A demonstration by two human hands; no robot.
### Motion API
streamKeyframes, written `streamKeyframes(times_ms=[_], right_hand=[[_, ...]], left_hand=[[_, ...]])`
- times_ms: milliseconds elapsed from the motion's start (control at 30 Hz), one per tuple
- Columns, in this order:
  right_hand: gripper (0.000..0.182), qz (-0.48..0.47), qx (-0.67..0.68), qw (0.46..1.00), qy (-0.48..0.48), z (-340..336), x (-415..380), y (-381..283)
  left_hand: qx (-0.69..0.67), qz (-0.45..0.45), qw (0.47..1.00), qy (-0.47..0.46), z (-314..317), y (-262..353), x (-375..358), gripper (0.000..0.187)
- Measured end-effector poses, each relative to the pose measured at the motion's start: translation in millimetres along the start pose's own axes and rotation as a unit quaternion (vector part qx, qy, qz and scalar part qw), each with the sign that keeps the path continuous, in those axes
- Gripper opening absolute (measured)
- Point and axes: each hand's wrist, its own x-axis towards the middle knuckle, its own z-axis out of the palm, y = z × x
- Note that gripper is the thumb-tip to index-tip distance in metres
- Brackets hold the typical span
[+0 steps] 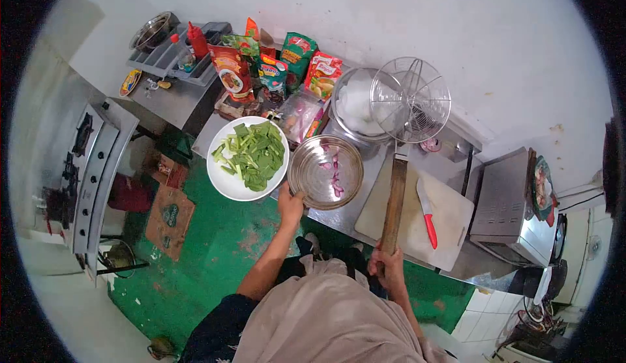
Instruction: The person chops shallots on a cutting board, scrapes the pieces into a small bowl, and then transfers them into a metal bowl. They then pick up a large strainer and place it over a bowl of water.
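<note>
My left hand (290, 205) grips the near-left rim of a round stainless steel bowl (313, 183), thumb along its edge. Several peeled shallots (336, 183) lie in that bowl. Just left of it, a white plate (225, 187) carries cut leafy greens (257, 157). My right hand (387, 264) is closed around the wooden handle (394, 206) of a wire skimmer (411, 99), whose round mesh head is raised toward the wall. Beneath the handle lies a white cutting board (375, 210), with a red-handled knife (428, 213) on its right part.
Seasoning packets (231, 73) crowd the counter's back left, beside a large metal pot (339, 102) holding something white. A steel oven-like appliance (508, 200) stands right. At far left is a gas stove (91, 180); flattened cardboard (169, 223) lies on the green floor (215, 252).
</note>
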Motion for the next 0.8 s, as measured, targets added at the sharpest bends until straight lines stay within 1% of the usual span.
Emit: streamKeyframes(times_ms=[67, 100, 200, 300, 400, 433, 533, 600, 633, 733, 767, 800], right_hand=[[0.028, 0.001, 0.006, 1.0, 0.011, -12, -4, -1], [0.028, -0.003, 0.003, 1.0, 0.016, -16, -6, -3], [0.028, -0.001, 0.011, 0.999, 0.031, -25, -11, -4], [0.028, -0.012, 0.006, 0.999, 0.05, -33, -14, -2], [0.028, -0.036, 0.005, 0.997, 0.062, -39, -16, -5], [0.028, -0.042, 0.007, 0.997, 0.065, -40, -18, -5], [0.028, -0.039, 0.009, 0.997, 0.064, -41, -19, -7], [0.028, -0.037, 0.007, 0.997, 0.072, -39, -19, -6], [0.028, -0.034, 0.005, 0.997, 0.076, -39, -19, -5], [0.028, -0.045, -0.01, 0.998, 0.036, -39, -15, -2], [0.028, -0.043, -0.015, 0.998, 0.037, -36, -14, -3], [0.028, -0.041, -0.021, 0.998, 0.038, -33, -13, -5]], left_hand=[[-0.054, -0.034, 0.997, -0.037, -11, 25, -12, 0.046], [-0.106, -0.054, 0.992, -0.042, -11, 35, -16, 0.047], [-0.07, 0.025, 0.997, -0.024, -12, 42, -19, 0.049], [-0.031, 0.046, 0.998, -0.035, -15, 44, -20, 0.052], [-0.095, 0.037, 0.995, 0.004, -9, 45, -28, 0.043], [-0.05, 0.057, 0.997, -0.004, -11, 44, -29, 0.044], [-0.086, 0.02, 0.996, -0.019, -7, 38, -27, 0.045], [-0.082, 0.029, 0.996, -0.026, -5, 46, -33, 0.047], [-0.074, 0.039, 0.996, -0.023, -4, 36, -32, 0.046], [-0.146, 0.004, 0.988, -0.04, -4, 26, -34, 0.045], [-0.149, -0.001, 0.987, -0.052, -7, 25, -36, 0.045], [-0.131, 0.013, 0.99, -0.05, -6, 22, -37, 0.045]])
